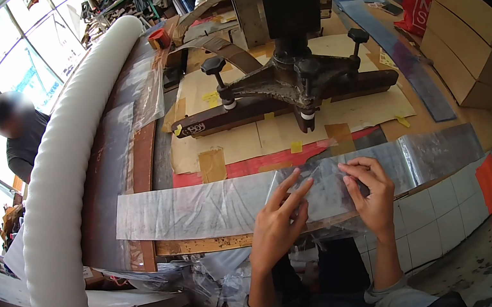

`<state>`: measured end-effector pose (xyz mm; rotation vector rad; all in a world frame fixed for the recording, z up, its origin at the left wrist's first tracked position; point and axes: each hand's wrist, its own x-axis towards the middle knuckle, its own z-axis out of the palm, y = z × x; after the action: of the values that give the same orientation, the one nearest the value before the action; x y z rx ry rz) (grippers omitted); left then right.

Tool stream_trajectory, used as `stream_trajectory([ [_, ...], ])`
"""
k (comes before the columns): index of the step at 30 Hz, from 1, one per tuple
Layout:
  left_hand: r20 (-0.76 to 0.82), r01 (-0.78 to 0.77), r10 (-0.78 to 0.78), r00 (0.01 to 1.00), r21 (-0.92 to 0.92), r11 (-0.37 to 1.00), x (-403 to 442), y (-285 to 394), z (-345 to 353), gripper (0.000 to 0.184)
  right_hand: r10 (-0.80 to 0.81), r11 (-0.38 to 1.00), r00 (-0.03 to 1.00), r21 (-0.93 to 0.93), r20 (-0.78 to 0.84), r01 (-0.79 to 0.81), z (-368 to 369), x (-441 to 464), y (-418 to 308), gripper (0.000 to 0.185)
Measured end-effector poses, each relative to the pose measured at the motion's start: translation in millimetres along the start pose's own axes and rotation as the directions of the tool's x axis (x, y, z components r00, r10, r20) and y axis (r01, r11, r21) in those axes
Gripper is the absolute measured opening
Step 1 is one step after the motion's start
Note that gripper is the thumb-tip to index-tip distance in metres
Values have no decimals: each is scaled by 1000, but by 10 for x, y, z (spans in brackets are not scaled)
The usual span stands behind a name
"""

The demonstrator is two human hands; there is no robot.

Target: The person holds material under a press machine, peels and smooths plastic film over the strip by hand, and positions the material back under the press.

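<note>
A long strip of clear plastic film [228,202] lies across the front edge of the worktable, wrinkled in places and glossy at its right end. My left hand [280,222] is over the middle of the strip, its fingers apart and pointing up and to the right. To its right, my right hand [371,194] has its fingers bent and its thumb apart from the index fingertip. Nothing distinct shows in either hand. Whether the fingertips touch the see-through film between them is hard to make out.
Beyond the strip stands a heavy press head [294,74] over a taped board [232,146]. A thick white foam roll [75,162] runs along the left. Cardboard boxes [462,46] are at right. A person [22,135] is at left; others are behind.
</note>
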<state>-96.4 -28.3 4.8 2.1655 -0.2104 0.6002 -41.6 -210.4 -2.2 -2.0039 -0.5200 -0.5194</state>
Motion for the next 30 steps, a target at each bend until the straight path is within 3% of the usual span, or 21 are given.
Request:
stream_trajectory([
  [6, 84, 2, -10, 996, 93, 996, 9, -4, -17, 39, 17, 1000, 1000, 10, 9, -17, -2, 7, -5, 21],
  [30, 82, 43, -40, 996, -35, 998, -1, -41, -34, 40, -20, 1000, 1000, -11, 11, 20, -21, 18, -8, 18],
])
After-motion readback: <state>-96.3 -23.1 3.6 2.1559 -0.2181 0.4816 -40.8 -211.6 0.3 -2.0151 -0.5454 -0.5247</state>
